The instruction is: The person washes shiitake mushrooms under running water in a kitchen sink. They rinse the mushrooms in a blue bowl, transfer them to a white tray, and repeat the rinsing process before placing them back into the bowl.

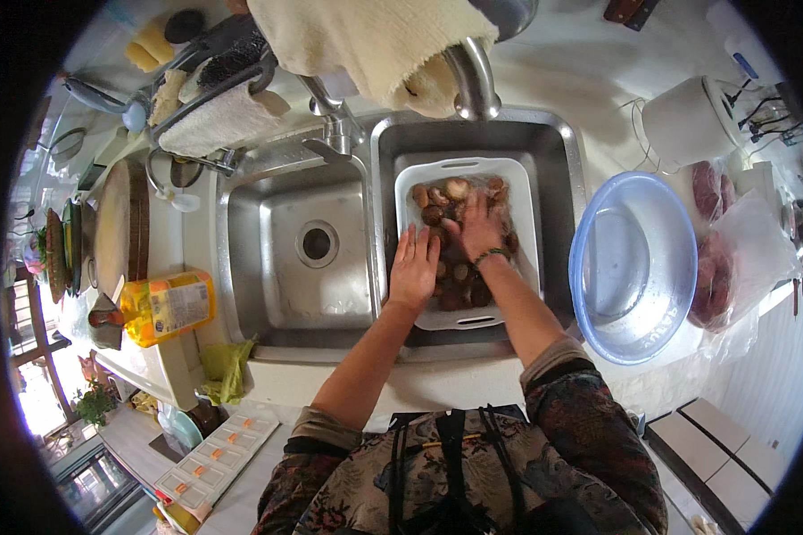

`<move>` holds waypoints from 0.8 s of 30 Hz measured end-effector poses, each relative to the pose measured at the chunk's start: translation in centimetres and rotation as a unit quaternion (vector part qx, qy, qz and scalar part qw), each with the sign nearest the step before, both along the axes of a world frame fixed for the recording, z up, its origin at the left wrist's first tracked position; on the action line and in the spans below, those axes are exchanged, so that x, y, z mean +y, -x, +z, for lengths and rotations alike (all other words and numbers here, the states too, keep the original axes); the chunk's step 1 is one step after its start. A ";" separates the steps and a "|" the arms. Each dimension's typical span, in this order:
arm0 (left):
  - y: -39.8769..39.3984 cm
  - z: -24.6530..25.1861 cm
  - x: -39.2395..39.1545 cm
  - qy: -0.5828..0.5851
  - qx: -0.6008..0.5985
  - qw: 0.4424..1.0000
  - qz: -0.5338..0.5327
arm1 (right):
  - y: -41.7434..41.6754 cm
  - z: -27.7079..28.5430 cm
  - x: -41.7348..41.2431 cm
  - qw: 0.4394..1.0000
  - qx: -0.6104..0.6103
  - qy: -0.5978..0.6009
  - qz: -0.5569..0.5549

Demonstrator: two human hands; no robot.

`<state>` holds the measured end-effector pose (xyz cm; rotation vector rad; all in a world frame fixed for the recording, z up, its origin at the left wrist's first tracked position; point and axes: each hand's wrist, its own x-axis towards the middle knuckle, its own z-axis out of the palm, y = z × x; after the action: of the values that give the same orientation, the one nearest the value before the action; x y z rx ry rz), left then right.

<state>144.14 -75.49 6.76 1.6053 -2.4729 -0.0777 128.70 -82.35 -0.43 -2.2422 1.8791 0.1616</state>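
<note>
A white plastic basin [532, 221] with slotted end handles sits in the right bowl of a steel double sink [559, 267]. Brown mushrooms [465, 287], apparently shiitake, lie wet inside it. My right hand [476, 227], with a beaded bracelet [490, 254] at the wrist, reaches among the mushrooms with fingers spread. Some motion blur hides whether it grips any. At the basin's left wall rests my left hand [413, 271], its fingers extended and slightly apart, with nothing visibly held. Above the basin's far end hangs the curved metal faucet spout [476, 87].
On the right counter stand a blue plastic tub [632, 267] and plastic-bagged dark red items [712, 281]. A bottle of yellow liquid [167, 307] and a green cloth [226, 368] are at left. A cream towel [361, 40] drapes over the faucet. The left sink bowl [318, 287] has a drain.
</note>
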 end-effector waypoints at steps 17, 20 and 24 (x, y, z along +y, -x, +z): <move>4.5 -4.8 3.4 -0.435 -0.092 0.894 0.060 | 0.3 5.8 6.5 0.976 -0.053 -0.210 -0.033; 3.8 -3.4 1.5 -0.465 0.031 0.878 0.109 | 0.6 5.3 5.1 0.962 -0.193 -0.193 0.025; 2.7 -0.7 -2.1 -0.321 0.084 0.931 0.156 | 1.0 4.5 0.0 0.993 -0.086 0.066 -0.052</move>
<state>141.44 -77.57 6.02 2.0961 -2.1366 -1.0199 127.67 -82.33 4.05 -2.1547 1.9568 -0.1717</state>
